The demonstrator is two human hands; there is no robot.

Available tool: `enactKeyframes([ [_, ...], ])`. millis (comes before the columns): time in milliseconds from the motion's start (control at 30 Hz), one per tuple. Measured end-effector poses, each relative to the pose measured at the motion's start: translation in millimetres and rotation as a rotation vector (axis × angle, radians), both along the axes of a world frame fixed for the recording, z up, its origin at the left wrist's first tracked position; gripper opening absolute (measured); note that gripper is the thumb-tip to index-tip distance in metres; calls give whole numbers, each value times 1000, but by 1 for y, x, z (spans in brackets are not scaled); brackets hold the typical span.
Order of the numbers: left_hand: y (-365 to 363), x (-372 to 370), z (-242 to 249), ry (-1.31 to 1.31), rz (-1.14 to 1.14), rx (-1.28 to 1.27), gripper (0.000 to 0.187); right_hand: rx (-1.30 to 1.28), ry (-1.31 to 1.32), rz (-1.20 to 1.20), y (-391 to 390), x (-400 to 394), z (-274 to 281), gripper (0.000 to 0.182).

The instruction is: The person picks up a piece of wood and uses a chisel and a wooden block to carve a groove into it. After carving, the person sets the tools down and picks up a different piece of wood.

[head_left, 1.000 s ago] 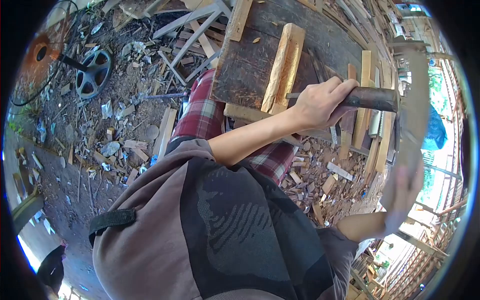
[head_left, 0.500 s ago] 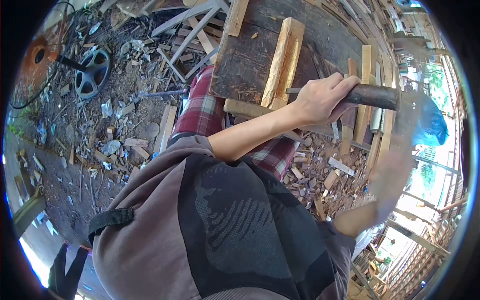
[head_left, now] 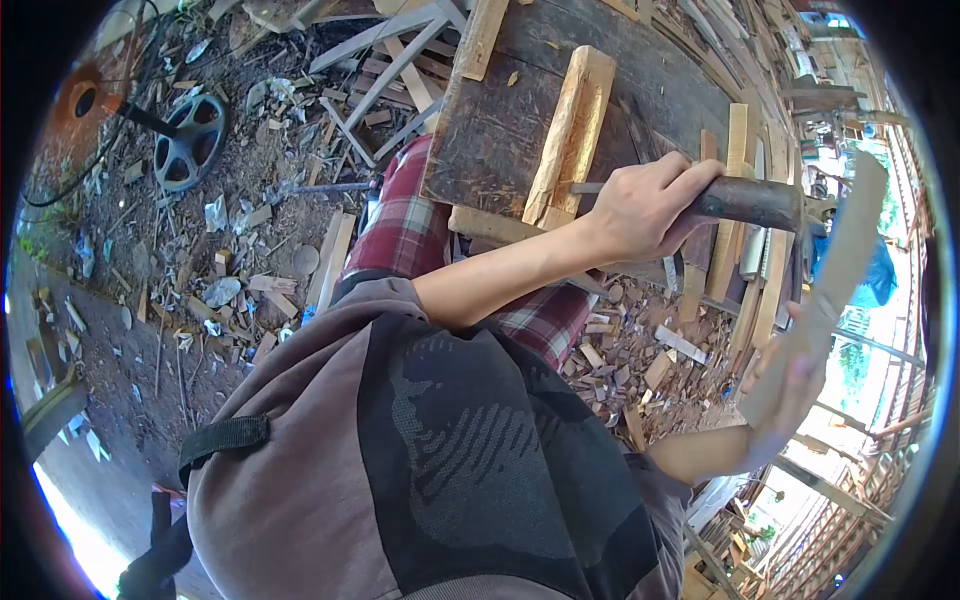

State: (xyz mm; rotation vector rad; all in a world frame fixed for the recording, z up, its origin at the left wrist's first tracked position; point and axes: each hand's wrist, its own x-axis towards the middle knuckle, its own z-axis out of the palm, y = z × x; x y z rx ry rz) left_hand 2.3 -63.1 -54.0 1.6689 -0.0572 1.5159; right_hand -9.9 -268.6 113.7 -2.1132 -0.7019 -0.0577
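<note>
Left hand (head_left: 645, 205) gripping tool handle (head_left: 745, 200), rt hand (head_left: 790, 385) pinching wood strip (head_left: 835, 270), no writing legible.

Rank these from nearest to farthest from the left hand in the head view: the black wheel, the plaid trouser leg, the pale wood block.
The left hand grips a dark tool handle.
1. pale wood block: right beside the hand, on the dark bench.
2. plaid trouser leg: under the bench's edge, towards the left of the view.
3. black wheel: on the littered ground, far left.

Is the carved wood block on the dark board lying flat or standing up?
Lying flat: the wood block rests lengthwise on the dark board.
</note>
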Motion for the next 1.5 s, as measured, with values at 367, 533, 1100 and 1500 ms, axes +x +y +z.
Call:
enactKeyframes([
  [367,3,2,2,-15,-29,-69,54,-23,-17,-26,4,-19,2,70],
  [533,6,3,0,-40,-32,-121,54,-3,-18,-13,13,-22,3,71],
  [1100,14,-1,-3,-59,-93,-156,54,321,409,340,-30,3,31,69],
  [1500,4,-1,-7,38,-94,-46,56,-235,-178,-48,-3,12,8,69],
])
